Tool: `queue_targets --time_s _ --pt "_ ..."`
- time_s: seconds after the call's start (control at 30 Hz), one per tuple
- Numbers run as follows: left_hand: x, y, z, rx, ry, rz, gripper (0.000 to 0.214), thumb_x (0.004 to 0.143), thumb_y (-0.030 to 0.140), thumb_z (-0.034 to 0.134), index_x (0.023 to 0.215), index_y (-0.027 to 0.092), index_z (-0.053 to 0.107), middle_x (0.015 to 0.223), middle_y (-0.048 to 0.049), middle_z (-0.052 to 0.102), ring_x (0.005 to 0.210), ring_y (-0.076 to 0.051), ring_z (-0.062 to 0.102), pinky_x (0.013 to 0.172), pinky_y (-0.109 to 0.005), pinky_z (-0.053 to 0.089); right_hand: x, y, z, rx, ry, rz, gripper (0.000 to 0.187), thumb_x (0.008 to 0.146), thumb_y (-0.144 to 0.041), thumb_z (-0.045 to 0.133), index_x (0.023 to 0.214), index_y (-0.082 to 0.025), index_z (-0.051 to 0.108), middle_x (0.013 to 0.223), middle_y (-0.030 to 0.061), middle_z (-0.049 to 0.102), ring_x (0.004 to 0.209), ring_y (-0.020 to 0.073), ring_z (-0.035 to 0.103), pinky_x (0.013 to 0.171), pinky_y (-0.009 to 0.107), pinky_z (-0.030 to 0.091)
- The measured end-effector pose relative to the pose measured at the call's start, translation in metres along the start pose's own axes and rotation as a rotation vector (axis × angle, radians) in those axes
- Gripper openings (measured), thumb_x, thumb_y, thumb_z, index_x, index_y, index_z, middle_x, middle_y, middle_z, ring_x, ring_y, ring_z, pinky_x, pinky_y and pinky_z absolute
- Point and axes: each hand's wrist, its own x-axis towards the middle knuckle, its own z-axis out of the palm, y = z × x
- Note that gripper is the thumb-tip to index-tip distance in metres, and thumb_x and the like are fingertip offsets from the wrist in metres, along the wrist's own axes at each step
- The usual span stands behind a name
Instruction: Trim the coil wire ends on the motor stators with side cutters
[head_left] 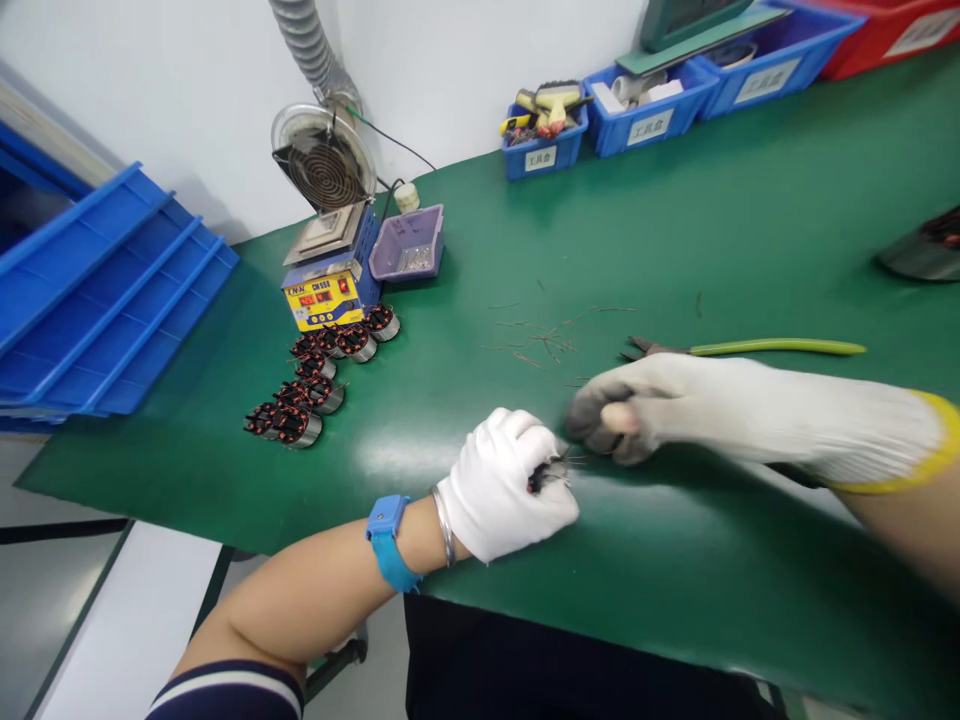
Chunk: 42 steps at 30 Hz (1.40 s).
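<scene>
My left hand, in a white glove, is closed around a small wound coil part near the front edge of the green table; only a dark bit of it shows between the fingers. My right hand, in a white glove with dirty grey fingertips, pinches at thin wire ends sticking out of that part. Green-handled pliers lie on the table just behind my right hand. Cut copper wire scraps are scattered beyond both hands.
Several wound coil parts stand in a cluster at the left, in front of a yellow-and-blue solder station. A purple tray, a fume extractor, stacked blue bins and blue tool boxes line the back.
</scene>
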Motion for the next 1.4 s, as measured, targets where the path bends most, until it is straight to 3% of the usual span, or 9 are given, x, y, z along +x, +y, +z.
queue_targets --time_s 0.1,0.23,0.4,0.73,0.87,0.97,1.17,1.3,1.4 --pt "0.002 -0.001 0.000 -0.055 0.046 0.009 0.015 0.063 0.016 0.055 0.074 0.023 0.048 0.074 -0.0038 0.060 0.070 -0.021 0.056 0.064 -0.035 0.049 0.008 -0.009 0.008 0.147 -0.296 0.080 0.035 0.078 -0.055 0.062 0.072 -0.021 0.066 0.066 0.0021 0.067 0.058 0.0157 0.058 0.052 0.025 0.041" --pt "0.002 -0.001 -0.001 -0.148 0.099 -0.004 0.019 0.063 0.017 0.055 0.080 0.023 0.051 0.074 -0.0033 0.061 0.069 -0.021 0.058 0.063 -0.035 0.051 0.005 -0.009 0.023 0.185 -0.201 0.067 0.033 0.083 -0.050 0.057 0.070 -0.020 0.060 0.064 -0.0007 0.064 0.055 0.0117 0.049 0.050 0.022 0.037" --pt "0.002 -0.001 -0.004 -0.190 0.040 -0.072 0.020 0.062 0.019 0.057 0.082 0.023 0.053 0.077 -0.0038 0.064 0.070 -0.021 0.061 0.064 -0.036 0.052 0.001 -0.002 0.026 0.158 -0.197 0.061 0.036 0.085 -0.052 0.055 0.068 -0.020 0.056 0.063 -0.0014 0.059 0.054 0.0113 0.042 0.048 0.023 0.032" --pt "0.003 -0.004 -0.003 -0.215 0.031 0.004 0.010 0.065 0.017 0.056 0.073 0.022 0.054 0.071 -0.0023 0.064 0.066 -0.019 0.058 0.061 -0.033 0.049 0.001 -0.002 0.016 0.260 -0.299 0.043 0.037 0.081 -0.055 0.061 0.068 -0.020 0.059 0.066 0.0013 0.065 0.057 0.0136 0.053 0.051 0.024 0.041" --pt "0.003 -0.006 -0.002 -0.203 0.015 0.006 0.012 0.063 0.016 0.056 0.072 0.022 0.052 0.073 -0.0022 0.065 0.067 -0.019 0.060 0.063 -0.033 0.050 0.008 -0.006 0.007 0.542 -0.378 0.126 0.047 0.065 -0.064 0.074 0.074 -0.020 0.063 0.081 0.0063 0.073 0.070 0.0192 0.068 0.063 0.027 0.056" --pt "0.002 -0.007 -0.001 -0.182 -0.003 -0.007 0.012 0.064 0.018 0.058 0.072 0.023 0.050 0.073 -0.0023 0.065 0.068 -0.019 0.060 0.064 -0.033 0.050 0.013 -0.013 0.012 0.584 -0.439 0.231 0.048 0.054 -0.057 0.086 0.068 -0.018 0.062 0.069 0.0048 0.071 0.063 0.0168 0.067 0.061 0.024 0.058" --pt "0.002 -0.006 0.001 -0.173 0.055 0.003 0.015 0.066 0.019 0.057 0.074 0.023 0.044 0.073 -0.0026 0.060 0.068 -0.019 0.058 0.063 -0.034 0.050 0.015 -0.020 0.028 0.677 -0.435 0.222 0.047 0.060 -0.057 0.085 0.067 -0.017 0.060 0.060 0.0039 0.068 0.054 0.0155 0.066 0.054 0.023 0.057" --pt "-0.001 -0.004 0.001 -0.184 0.055 -0.032 0.020 0.066 0.019 0.057 0.083 0.023 0.047 0.085 -0.0047 0.061 0.075 -0.021 0.061 0.068 -0.036 0.054 0.013 -0.019 0.028 0.641 -0.410 0.205 0.046 0.060 -0.058 0.081 0.067 -0.018 0.059 0.060 0.0047 0.068 0.055 0.0175 0.067 0.052 0.024 0.056" --pt "-0.005 0.000 -0.004 -0.234 0.075 -0.082 0.033 0.069 0.020 0.059 0.101 0.021 0.050 0.109 -0.0116 0.061 0.096 -0.026 0.066 0.081 -0.042 0.059 0.011 -0.019 0.029 0.586 -0.355 0.216 0.036 0.066 -0.051 0.075 0.067 -0.018 0.062 0.062 0.0059 0.070 0.057 0.0165 0.067 0.055 0.022 0.055"
